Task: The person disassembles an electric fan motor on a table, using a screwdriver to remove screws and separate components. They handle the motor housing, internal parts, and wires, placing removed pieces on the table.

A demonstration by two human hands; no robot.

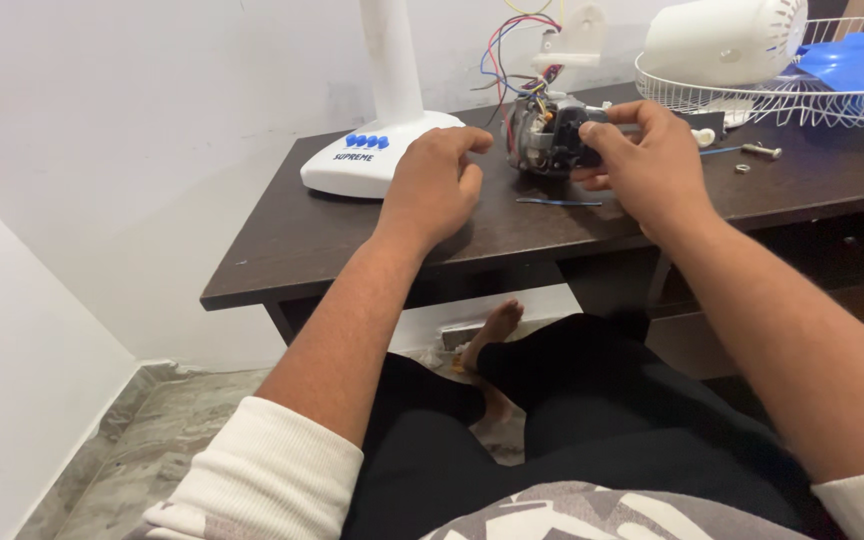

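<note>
From the head view I see my right hand (652,165) on the small fan motor (544,135), which sits on the dark desk (332,235) near its back edge, between the white fan base (377,160) and the wire guard (802,95). My right fingers (602,135) are curled and pinching the black end of the motor, thumb below, the others over the top. My left hand (432,185) rests on the desk just beside the motor on its left; its fingers are loosely bent, holding nothing, with the tips close to the motor housing, though I cannot tell whether they touch it. Coloured wires (512,45) rise from the motor toward a white bracket (572,35) against the wall. A thin blue strip (557,202) lies on the desk just in front of the motor. To the right, a bolt (762,151) and a small nut (742,169) lie near the guard, which holds a white motor cover (722,40) and a blue blade (857,60)
</note>
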